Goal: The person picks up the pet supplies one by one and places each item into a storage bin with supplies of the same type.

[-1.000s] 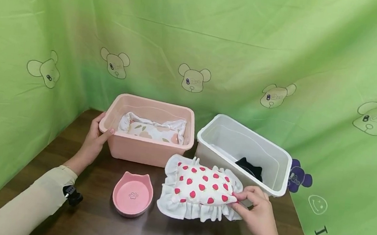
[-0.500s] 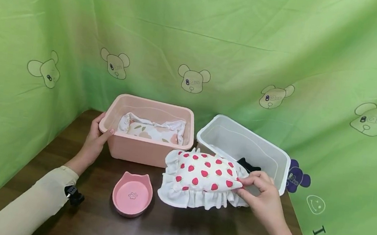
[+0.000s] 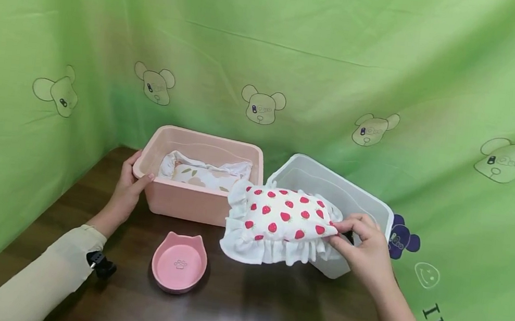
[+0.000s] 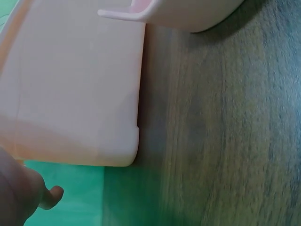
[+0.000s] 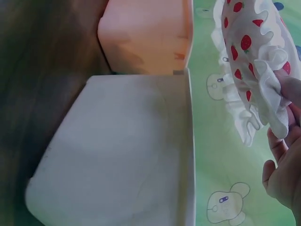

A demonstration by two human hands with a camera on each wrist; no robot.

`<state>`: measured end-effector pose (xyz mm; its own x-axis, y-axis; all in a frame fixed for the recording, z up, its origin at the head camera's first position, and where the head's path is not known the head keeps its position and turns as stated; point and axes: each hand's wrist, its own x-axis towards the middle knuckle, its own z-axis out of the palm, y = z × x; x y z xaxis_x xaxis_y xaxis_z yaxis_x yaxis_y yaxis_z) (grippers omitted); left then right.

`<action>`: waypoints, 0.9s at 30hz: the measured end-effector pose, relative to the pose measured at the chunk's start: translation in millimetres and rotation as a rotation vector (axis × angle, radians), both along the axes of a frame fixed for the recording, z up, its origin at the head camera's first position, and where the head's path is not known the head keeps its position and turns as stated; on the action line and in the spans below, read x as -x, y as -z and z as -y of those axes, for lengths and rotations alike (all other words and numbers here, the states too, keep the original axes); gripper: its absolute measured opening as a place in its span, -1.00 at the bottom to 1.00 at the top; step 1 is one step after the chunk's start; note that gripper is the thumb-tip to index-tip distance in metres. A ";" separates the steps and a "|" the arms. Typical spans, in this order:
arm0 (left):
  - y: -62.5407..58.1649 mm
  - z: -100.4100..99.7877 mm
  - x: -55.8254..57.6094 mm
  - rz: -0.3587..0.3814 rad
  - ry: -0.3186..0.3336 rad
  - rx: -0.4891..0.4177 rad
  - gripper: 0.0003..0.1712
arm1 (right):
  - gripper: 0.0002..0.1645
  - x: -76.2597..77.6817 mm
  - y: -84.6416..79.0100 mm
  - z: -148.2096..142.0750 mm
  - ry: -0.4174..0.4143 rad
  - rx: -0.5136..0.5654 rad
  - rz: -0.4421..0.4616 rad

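My left hand (image 3: 123,193) grips the left end of a pink plastic bin (image 3: 187,203), thumb over the front rim. Inside that bin lies a small floral pillow (image 3: 208,177) with a white ruffle. My right hand (image 3: 366,248) pinches the right edge of a small strawberry-print pillow (image 3: 286,216) with white ruffled trim. The pillow is held up above the table, overlapping the front of a white bin (image 5: 122,146) in the head view. In the right wrist view it hangs beyond the white bin's rim. Most of a black object in the white bin is hidden by the pillow and hand.
A pink cat-eared bowl (image 3: 178,273) with a paw print stands on the dark wooden table (image 3: 130,299) in front of the pink bin. Green printed cloth (image 3: 270,36) hangs behind and along both sides. The two bins stand close together, the white one angled.
My right hand has raised the strawberry pillow and moved it away from me, so it now covers more of the white bin. The left hand keeps its hold on the pink bin.
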<state>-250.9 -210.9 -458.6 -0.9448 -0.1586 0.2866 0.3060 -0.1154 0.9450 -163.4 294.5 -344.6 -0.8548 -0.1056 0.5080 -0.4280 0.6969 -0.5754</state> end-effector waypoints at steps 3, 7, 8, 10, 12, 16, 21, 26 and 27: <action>-1.4 0.7 -1.1 0.002 -0.005 -0.010 -0.18 | -0.81 12.5 -7.2 6.0 0.002 -0.012 0.020; -2.0 -0.3 -1.4 0.011 0.004 -0.015 -0.18 | -0.84 29.1 -16.7 12.8 0.003 -0.021 0.029; -2.0 -0.7 -1.4 0.013 0.005 -0.016 -0.18 | -0.85 33.4 -18.9 14.8 -0.002 -0.018 0.028; -2.0 -1.5 -1.3 0.013 0.001 -0.016 -0.19 | -0.85 42.8 -22.5 18.8 -0.009 -0.016 0.028; -2.1 -2.3 -1.1 0.008 -0.002 -0.026 -0.19 | -0.86 52.0 -25.9 23.5 -0.019 -0.013 0.019; -2.9 -11.5 -12.3 0.010 0.000 -0.035 -0.19 | -0.85 57.9 -27.4 21.8 -0.035 0.003 0.019; -3.7 -23.7 -26.2 0.017 0.008 -0.042 -0.20 | -0.85 59.2 -29.1 19.0 -0.046 0.014 0.038; -5.0 -35.0 -41.3 0.022 0.006 -0.035 -0.20 | -0.83 56.9 -33.3 21.3 -0.067 0.011 0.044; -5.3 -37.2 -44.3 0.021 0.007 -0.034 -0.20 | -0.82 56.5 -33.9 21.8 -0.071 0.010 0.045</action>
<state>-206.7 -173.8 -453.3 -0.9516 -0.1617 0.2612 0.2853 -0.1499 0.9467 -219.9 272.7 -310.7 -0.8676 -0.1615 0.4703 -0.4493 0.6600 -0.6021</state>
